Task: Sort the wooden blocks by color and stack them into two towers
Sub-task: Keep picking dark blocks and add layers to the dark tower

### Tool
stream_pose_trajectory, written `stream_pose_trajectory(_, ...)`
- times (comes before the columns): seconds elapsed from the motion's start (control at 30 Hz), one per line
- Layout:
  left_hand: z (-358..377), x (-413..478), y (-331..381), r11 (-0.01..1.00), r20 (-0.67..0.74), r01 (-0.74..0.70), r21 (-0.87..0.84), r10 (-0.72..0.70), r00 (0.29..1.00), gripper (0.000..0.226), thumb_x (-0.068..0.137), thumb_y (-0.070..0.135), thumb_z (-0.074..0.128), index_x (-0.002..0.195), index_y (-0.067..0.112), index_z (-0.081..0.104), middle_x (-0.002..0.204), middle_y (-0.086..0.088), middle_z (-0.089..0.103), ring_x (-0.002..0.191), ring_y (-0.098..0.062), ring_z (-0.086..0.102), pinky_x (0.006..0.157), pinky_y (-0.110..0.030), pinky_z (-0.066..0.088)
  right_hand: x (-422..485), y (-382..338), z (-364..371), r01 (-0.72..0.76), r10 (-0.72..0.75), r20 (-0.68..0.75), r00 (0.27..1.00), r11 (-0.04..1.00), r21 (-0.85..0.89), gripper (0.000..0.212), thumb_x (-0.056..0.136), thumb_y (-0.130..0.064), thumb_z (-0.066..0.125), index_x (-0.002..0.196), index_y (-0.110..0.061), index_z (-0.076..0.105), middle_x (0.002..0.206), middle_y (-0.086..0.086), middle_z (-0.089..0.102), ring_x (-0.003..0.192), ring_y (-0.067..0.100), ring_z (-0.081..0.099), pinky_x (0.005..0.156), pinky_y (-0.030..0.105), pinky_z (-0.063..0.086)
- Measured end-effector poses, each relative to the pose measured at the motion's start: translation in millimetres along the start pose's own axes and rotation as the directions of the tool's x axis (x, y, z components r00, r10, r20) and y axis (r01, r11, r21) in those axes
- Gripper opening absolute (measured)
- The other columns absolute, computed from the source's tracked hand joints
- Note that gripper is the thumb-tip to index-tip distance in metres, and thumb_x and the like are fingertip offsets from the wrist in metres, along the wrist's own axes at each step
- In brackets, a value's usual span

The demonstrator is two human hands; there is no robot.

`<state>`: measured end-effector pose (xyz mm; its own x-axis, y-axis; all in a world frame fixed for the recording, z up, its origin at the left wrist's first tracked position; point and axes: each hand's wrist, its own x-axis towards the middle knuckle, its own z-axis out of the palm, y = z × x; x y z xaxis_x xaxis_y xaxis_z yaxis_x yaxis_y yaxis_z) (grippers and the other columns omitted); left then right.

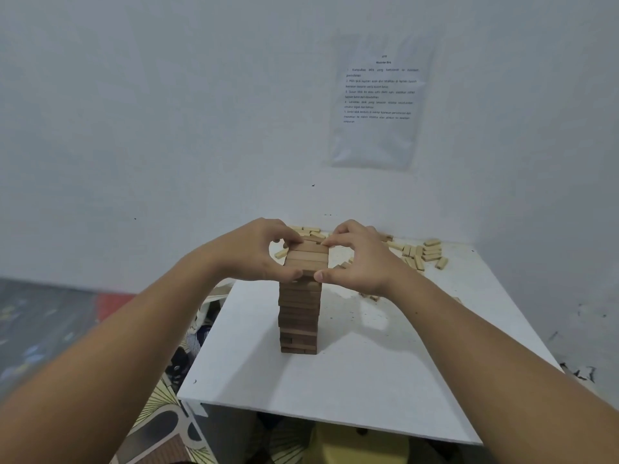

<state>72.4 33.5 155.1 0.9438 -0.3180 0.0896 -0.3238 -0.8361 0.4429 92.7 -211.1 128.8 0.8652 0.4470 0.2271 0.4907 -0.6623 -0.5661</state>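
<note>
A tall tower of dark brown wooden blocks (299,316) stands on the white table (385,380), slightly uneven along its height. My left hand (254,252) grips the top of the tower from the left, thumb in front and fingertips on the uppermost layer. My right hand (355,256) grips the same top layers from the right, thumb at the front and fingers curled over the far edge. Several loose light-coloured blocks (420,252) lie scattered at the back of the table, partly hidden behind my hands.
The table stands in a corner of white walls, with a printed sheet (378,95) taped on the far wall. A few small block pieces (368,296) lie under my right wrist. Patterned floor and clutter (187,349) show left of the table's edge.
</note>
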Motion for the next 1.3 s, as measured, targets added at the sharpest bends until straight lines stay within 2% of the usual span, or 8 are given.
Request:
stream_pose_trajectory(0.13,-1.4,-0.7,-4.5,1.000,0.000,0.014,0.005,-0.014,1.000,0.070,0.067,0.062,0.077,0.131,0.035,0.064,0.122,0.024,0.058,0.117,0.004,0.048,0.097,-0.027,0.043,5.9,-2.4,2.4,0.002,-0.001,0.013,1.000,1.000,-0.007,0.063,0.074,-0.058,0.082,0.128,-0.032,0.065,0.121,-0.019,0.045,0.122,0.010,0.036,0.108,0.047,0.037)
stream_pose_trajectory(0.47,0.9,-2.0,-11.9,1.000,0.012,0.022,-0.008,-0.022,1.000,0.072,0.066,0.063,0.077,0.132,0.036,0.063,0.123,0.024,0.057,0.118,0.004,0.049,0.096,-0.025,0.042,10.0,-4.2,6.6,-0.020,0.021,0.040,0.999,1.000,-0.016,0.058,0.071,-0.056,0.084,0.122,-0.039,0.065,0.121,-0.020,0.044,0.124,0.011,0.036,0.108,0.048,0.037)
stream_pose_trajectory(0.63,4.1,-1.3,-13.3,1.000,0.026,0.003,-0.022,-0.003,1.000,0.065,0.073,0.055,0.083,0.132,0.036,0.064,0.123,0.026,0.056,0.116,0.013,0.045,0.094,-0.024,0.039,8.1,-2.7,6.7,-0.023,0.023,0.060,0.998,1.000,-0.015,0.057,0.067,-0.060,0.080,0.118,-0.040,0.064,0.123,-0.018,0.044,0.125,0.012,0.035,0.108,0.050,0.038)
stream_pose_trajectory(0.77,3.6,0.8,-12.7,1.000,0.023,-0.001,-0.008,0.001,1.000,0.062,0.078,0.049,0.086,0.133,0.034,0.063,0.124,0.025,0.056,0.115,0.011,0.046,0.095,-0.024,0.040,7.6,-1.7,6.3,-0.028,0.029,0.059,0.998,0.999,-0.024,0.056,0.071,-0.056,0.082,0.121,-0.038,0.063,0.124,-0.016,0.044,0.128,0.013,0.035,0.109,0.051,0.036)
stream_pose_trajectory(1.3,5.1,2.4,-16.0,1.000,0.055,0.005,0.015,-0.006,0.998,0.062,0.077,0.052,0.084,0.134,0.037,0.062,0.124,0.025,0.055,0.117,0.011,0.045,0.093,-0.024,0.039,7.8,-1.3,10.2,-0.058,0.060,0.083,0.995,0.998,-0.024,0.055,0.073,-0.054,0.083,0.121,-0.038,0.062,0.130,-0.015,0.044,0.131,0.016,0.033,0.109,0.052,0.037)
